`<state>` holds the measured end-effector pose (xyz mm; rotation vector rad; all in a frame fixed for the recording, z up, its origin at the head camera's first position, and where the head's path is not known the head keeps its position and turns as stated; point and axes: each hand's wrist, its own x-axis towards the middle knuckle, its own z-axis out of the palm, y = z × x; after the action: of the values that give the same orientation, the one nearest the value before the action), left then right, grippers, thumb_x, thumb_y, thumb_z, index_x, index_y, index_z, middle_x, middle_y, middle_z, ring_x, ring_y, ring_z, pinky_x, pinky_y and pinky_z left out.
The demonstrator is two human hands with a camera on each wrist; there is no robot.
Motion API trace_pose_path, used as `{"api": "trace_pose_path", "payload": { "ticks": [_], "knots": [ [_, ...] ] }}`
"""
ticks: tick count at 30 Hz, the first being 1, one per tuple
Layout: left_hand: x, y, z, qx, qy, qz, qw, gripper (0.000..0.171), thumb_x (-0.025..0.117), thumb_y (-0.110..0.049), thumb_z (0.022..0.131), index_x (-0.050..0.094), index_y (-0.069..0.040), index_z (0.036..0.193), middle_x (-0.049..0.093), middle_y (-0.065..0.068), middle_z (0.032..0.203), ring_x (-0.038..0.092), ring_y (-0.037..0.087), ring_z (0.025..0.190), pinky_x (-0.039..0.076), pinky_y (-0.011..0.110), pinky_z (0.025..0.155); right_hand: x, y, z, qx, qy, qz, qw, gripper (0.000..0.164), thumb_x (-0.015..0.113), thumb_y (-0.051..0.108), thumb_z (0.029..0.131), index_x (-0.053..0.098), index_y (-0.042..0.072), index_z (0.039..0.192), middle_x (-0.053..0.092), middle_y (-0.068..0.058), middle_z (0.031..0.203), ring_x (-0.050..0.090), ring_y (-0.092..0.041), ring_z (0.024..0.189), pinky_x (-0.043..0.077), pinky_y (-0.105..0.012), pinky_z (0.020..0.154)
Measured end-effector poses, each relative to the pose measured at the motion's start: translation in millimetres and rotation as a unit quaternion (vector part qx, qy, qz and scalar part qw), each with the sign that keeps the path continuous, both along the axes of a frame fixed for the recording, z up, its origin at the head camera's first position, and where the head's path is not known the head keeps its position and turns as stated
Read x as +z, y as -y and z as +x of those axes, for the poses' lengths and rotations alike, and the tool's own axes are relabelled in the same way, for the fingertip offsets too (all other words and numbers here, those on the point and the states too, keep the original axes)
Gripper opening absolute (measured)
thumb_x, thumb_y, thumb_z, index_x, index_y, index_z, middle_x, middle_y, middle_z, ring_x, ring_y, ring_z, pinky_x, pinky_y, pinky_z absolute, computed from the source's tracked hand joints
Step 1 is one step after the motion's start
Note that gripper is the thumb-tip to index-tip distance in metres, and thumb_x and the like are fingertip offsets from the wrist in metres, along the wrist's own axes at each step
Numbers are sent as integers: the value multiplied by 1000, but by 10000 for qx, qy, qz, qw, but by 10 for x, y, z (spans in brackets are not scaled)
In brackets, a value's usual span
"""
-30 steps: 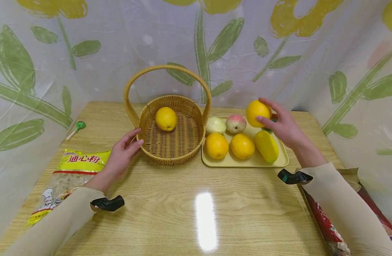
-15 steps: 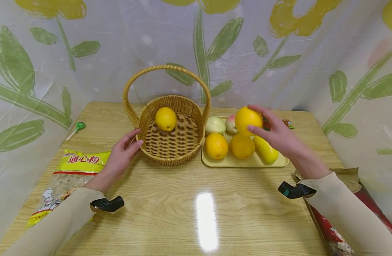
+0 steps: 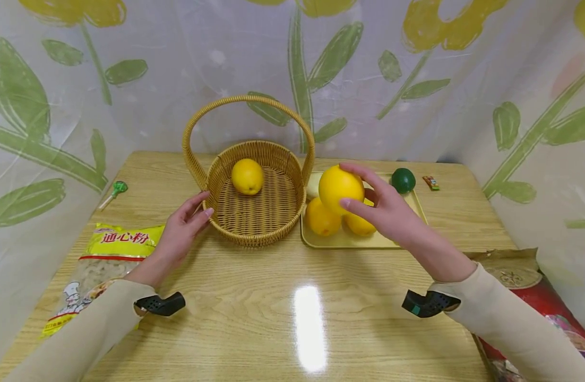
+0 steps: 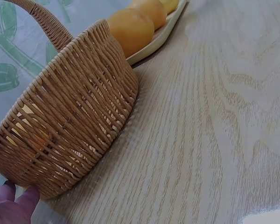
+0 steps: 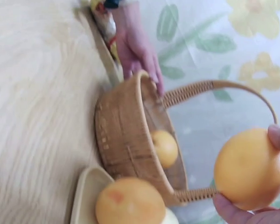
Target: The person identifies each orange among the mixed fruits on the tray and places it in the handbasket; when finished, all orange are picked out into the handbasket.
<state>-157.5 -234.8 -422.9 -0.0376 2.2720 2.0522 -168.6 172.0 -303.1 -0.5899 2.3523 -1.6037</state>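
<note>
In the head view my right hand (image 3: 385, 204) grips an orange (image 3: 341, 189) between thumb and fingers, above the left part of the yellow tray (image 3: 342, 241). My left hand (image 3: 187, 220) holds the left rim of a round wicker basket (image 3: 254, 236); in the right wrist view, fingers of the left hand (image 5: 139, 53) reach over that rim. Another orange (image 3: 247, 176) lies inside the basket, toward its back left. Below the held fruit sit two more oranges, the left one (image 3: 323, 217) and the right one (image 3: 361, 224). A pale fruit (image 3: 313, 187) is mostly covered.
A dark green round fruit (image 3: 403, 181) sits at the tray's back right, beside a small wrapped snack (image 3: 431, 183). On the left lie a green lollipop (image 3: 119, 187) and a pasta bag (image 3: 115, 249). A red bag (image 3: 536, 297) lies under my right forearm. The basket handle (image 3: 248, 99) arches high.
My right hand has carried the orange leftward and nearer across the tray, toward the basket. The green fruit and wrapped snack have come into sight; the peach is now hidden. My left hand stays put.
</note>
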Motion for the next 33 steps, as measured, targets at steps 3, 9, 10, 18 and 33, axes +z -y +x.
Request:
{"api": "trace_pose_path", "payload": {
  "ticks": [3,9,10,18,33],
  "knots": [
    [5,3,1,3,12,10,10000,65,59,-32,99,32,-11,154,18,8,162,20,27,147,41,23,104,-9,110,19,45,-35,8,10000,58,66,21,96,41,28,148,36,4,149,52,-31,120,54,-31,91],
    [-6,7,-2,-21,-19,83,10000,65,59,-31,99,31,-9,154,18,8,162,20,27,147,43,22,102,-44,359,-4,145,147,13,9998,59,67,27,95,41,32,147,37,4,146,51,-29,120,51,-42,96],
    [-10,6,-2,-28,-29,70,10000,65,59,-31,99,31,-9,154,18,9,162,20,27,147,43,21,102,-48,403,-12,164,213,4,9996,59,68,30,94,41,34,147,37,6,147,52,-30,120,52,-45,94],
    [-14,16,12,-48,-61,70,9999,65,59,-31,99,31,-9,154,17,9,162,19,28,147,44,17,99,-84,770,-173,348,211,-54,9992,59,67,36,94,41,39,146,38,9,149,55,-25,118,54,-43,92],
    [17,2,-7,-61,-36,-2,10000,66,59,-31,99,31,-10,154,16,8,162,18,28,147,44,16,99,-264,1394,-745,-158,-363,1009,9941,59,64,25,96,39,24,150,42,-5,149,50,-21,119,44,-34,100]
  ]
}}
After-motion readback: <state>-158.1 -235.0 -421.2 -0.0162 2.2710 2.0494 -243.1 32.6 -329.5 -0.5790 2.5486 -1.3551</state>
